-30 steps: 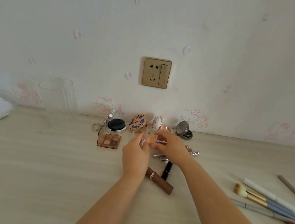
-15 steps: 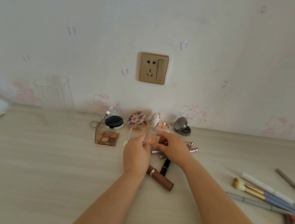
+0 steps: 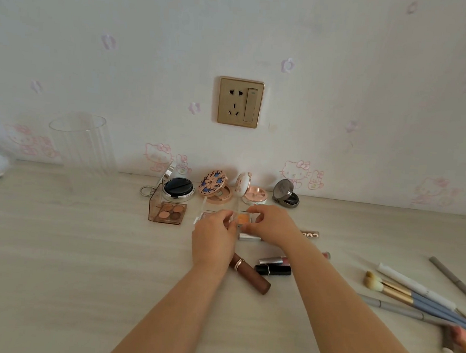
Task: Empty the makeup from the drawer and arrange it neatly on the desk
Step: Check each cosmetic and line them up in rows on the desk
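Seemingly, blush palette [image 3: 243,219] between both grips.

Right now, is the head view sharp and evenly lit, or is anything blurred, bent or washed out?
Head view: soft, even light, no harsh glare, only faint shadows under the arms; wide-angle bending curves the desk edge and stretches the brushes at the right edge; the clear cup nearly vanishes against the wall; the clear-lidded palette between the left hand and right hand is hard to make out.
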